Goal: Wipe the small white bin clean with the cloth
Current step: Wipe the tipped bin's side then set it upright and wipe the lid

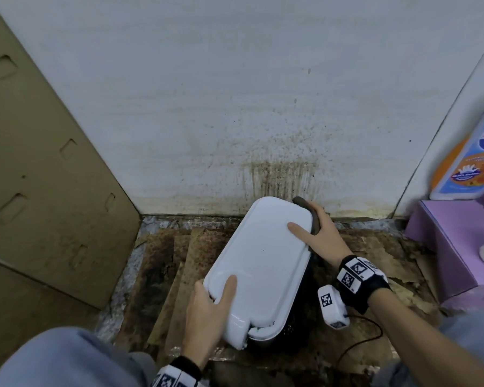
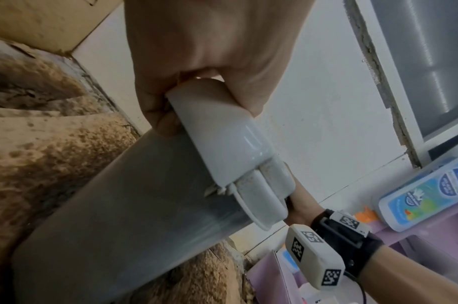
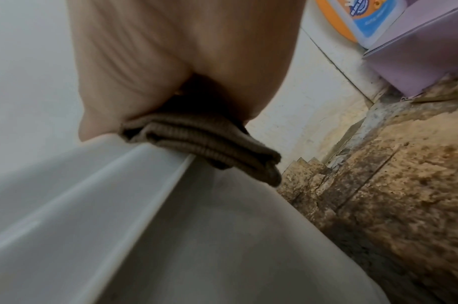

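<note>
Black wristbands (image 1: 361,280) (checkered white tags), grey-blue sleeves (image 1: 67,358).

Glossy smooth white plastic bin (image 1: 260,263) (lid shiny), ribbed brown cloth (image 3: 202,144), rough stained cardboard floor (image 1: 162,275)

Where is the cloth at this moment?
The brown cloth is folded in the right hand, pressed against the far right edge of the white bin, near the stained wall, in the head view.

A pale wall (image 1: 235,93) rises at the back, spattered with brown stains near its base. Brown cardboard (image 1: 39,163) leans at the left. Stained, peeling sheets cover the floor (image 1: 162,263). At the right a lilac box (image 1: 453,241) carries a blue-and-orange labelled bottle (image 1: 470,163).
</note>
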Motion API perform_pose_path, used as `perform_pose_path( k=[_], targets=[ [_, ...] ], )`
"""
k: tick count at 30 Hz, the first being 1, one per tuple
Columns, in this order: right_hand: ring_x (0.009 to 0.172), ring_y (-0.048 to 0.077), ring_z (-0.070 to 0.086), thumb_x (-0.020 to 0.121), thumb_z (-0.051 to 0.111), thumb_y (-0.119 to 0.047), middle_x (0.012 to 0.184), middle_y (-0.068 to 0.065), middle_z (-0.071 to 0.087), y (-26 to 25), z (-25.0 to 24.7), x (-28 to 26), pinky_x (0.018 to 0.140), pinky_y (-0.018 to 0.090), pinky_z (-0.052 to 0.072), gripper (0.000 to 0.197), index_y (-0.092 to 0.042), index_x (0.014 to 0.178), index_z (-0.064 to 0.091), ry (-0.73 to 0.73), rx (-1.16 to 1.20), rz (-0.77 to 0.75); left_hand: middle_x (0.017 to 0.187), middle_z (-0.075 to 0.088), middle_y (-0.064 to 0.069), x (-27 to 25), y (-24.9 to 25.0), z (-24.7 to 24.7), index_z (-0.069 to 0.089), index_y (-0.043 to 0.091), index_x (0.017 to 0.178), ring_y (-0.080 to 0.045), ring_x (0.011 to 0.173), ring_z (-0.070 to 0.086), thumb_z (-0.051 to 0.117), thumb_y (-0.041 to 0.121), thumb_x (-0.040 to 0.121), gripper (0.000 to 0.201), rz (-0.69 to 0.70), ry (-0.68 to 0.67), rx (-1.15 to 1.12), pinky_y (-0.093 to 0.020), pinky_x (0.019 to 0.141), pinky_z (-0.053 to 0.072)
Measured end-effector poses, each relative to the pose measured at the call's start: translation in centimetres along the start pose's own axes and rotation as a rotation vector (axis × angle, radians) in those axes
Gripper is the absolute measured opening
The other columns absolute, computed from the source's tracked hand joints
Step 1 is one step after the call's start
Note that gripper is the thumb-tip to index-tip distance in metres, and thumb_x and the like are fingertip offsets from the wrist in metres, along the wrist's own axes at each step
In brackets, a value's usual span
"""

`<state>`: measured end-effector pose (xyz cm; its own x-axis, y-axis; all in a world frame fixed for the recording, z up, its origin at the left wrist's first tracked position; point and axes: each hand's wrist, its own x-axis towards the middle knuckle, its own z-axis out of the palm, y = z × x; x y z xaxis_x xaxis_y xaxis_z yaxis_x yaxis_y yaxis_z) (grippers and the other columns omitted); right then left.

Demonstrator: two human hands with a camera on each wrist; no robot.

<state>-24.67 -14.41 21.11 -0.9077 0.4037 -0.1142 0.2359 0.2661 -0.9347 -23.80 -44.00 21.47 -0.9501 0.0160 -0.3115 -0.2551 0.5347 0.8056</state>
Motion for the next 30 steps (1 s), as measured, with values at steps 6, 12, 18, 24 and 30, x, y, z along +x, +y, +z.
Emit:
perform_pose_path(
  k=[6, 12, 18, 24, 30],
  targets=[
    [0.143, 0.022, 0.035, 0.068, 0.072, -0.08, 0.151, -0.009, 0.039, -0.2, 0.3, -2.6, 0.111, 0.058, 0.04, 0.091, -0.052, 0.145, 0.033, 0.138, 0.011, 0.099, 0.101, 0.068, 0.013, 1.4, 0.4, -1.1, 0.061, 0.035, 0.106, -0.012, 0.093, 0.067, 0.066, 0.071, 0.081, 0.044, 0.101, 0.059, -0.005, -0.041, 0.082, 0.057],
    [0.148, 0.024, 0.016, 0.08, 0.072, -0.062, 0.156, -0.002, 0.026, -1.4, 2.7, -7.3, 0.115, 0.052, 0.027, 0.09, -0.037, 0.153, 0.025, 0.369, 0.05, 0.231, 0.101, 0.074, 0.013, 4.5, 2.3, -3.8, 0.068, 0.038, 0.106, -0.007, 0.094, 0.069, 0.072, 0.057, 0.086, 0.028, 0.168, -0.085, -0.04, -0.038, 0.079, 0.058],
    [0.147, 0.018, 0.01, 0.083, 0.071, -0.059, 0.156, -0.004, 0.02, -0.8, 5.6, -10.2, 0.113, 0.049, 0.028, 0.091, -0.036, 0.154, 0.02, 0.486, 0.095, 0.268, 0.114, 0.072, 0.014, 6.8, 1.3, -4.4, 0.068, 0.04, 0.115, -0.009, 0.104, 0.067, 0.066, 0.056, 0.092, 0.029, 0.21, -0.157, -0.005, -0.034, 0.08, 0.054],
    [0.148, 0.019, 0.009, 0.086, 0.064, -0.063, 0.157, -0.004, 0.018, -0.7, 5.1, -8.8, 0.116, 0.051, 0.027, 0.086, -0.036, 0.154, 0.019, 0.412, 0.097, 0.272, 0.13, 0.058, -0.001, 6.8, 0.1, -4.2, 0.06, 0.027, 0.128, -0.019, 0.111, 0.055, 0.036, 0.066, 0.1, 0.054, 0.206, 0.05, 0.201, -0.043, 0.095, 0.045],
    [0.143, 0.024, 0.032, 0.083, 0.056, -0.077, 0.152, -0.003, 0.037, -0.2, 2.1, -6.0, 0.115, 0.053, 0.035, 0.077, -0.04, 0.148, 0.035, 0.267, 0.107, 0.215, 0.141, 0.047, -0.011, 4.6, -0.1, -3.6, 0.04, 0.018, 0.144, -0.033, 0.123, 0.049, 0.028, 0.069, 0.099, 0.069, 0.054, 0.016, 0.253, -0.043, 0.097, 0.039]
  ],
)
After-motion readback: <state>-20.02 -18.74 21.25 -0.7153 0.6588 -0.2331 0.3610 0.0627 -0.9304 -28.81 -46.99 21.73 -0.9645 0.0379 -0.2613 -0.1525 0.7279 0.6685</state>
